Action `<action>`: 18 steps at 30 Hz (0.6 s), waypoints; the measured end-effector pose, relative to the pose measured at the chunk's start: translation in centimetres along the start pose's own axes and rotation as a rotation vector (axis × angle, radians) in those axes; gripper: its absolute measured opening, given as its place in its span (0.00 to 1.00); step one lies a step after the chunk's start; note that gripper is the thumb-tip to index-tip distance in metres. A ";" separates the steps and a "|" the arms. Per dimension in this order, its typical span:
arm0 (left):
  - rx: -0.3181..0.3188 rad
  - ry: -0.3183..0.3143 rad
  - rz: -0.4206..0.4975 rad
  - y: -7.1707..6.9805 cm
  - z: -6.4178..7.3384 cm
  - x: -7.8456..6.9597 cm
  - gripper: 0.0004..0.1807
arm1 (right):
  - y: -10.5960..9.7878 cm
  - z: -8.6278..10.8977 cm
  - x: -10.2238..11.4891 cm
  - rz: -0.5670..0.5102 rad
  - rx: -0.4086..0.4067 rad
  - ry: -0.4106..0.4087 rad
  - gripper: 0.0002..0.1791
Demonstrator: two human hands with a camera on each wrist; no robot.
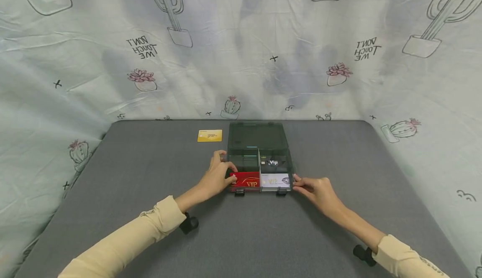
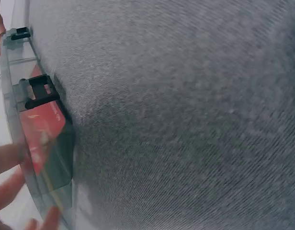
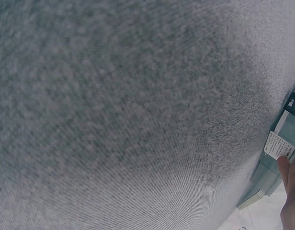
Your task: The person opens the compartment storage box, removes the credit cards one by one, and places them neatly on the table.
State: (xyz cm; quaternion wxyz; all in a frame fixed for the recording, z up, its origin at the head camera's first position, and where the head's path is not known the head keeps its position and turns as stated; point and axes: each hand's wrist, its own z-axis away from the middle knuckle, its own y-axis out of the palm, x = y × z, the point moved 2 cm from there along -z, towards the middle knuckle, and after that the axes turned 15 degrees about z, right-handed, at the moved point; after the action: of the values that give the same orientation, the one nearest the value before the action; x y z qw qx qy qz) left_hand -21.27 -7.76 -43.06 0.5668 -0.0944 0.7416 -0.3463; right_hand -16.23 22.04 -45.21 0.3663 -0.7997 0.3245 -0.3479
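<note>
An open box of dark, see-through plastic [image 1: 258,136] has its lid laid back and a divided base. My left hand [image 1: 214,179] is at its left side, thumb and index finger pinching the left end of a red VIP card [image 1: 250,179] over the front-left compartment. In the left wrist view the red card [image 2: 42,129] shows through the box wall. A white VIP card [image 1: 275,181] lies in the front-right compartment and a black Vip card [image 1: 269,163] behind it. My right hand [image 1: 318,192] touches the box's right wall with its fingertips, beside a white label [image 3: 278,145].
A yellow card [image 1: 209,136] lies on the grey table [image 1: 169,156], left of the box lid. Two dark latches, one being the left latch [image 1: 239,192], stick out from the box front. A patterned cloth [image 1: 241,77] hangs behind and beside the table.
</note>
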 end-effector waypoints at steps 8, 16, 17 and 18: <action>0.018 0.158 -0.009 0.1 0.3 0.2 0.05 | 0.0 0.1 0.0 0.009 -0.002 -0.004 0.06; 0.083 0.213 0.120 -0.8 -0.4 0.9 0.04 | 0.0 0.1 0.0 -0.014 0.016 0.011 0.05; 0.071 0.204 0.136 -0.9 -0.5 1.0 0.03 | 0.0 0.1 0.0 -0.016 0.016 0.011 0.05; 0.057 0.193 0.150 -0.9 -0.6 1.2 0.03 | 0.0 0.1 0.1 -0.019 0.016 0.009 0.05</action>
State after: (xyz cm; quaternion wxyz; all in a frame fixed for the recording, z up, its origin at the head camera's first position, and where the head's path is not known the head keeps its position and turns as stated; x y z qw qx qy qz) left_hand -22.48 -8.81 -43.33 0.5195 0.0114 0.7875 -0.3314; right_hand -16.10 22.03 -45.24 0.3679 -0.7981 0.3158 -0.3576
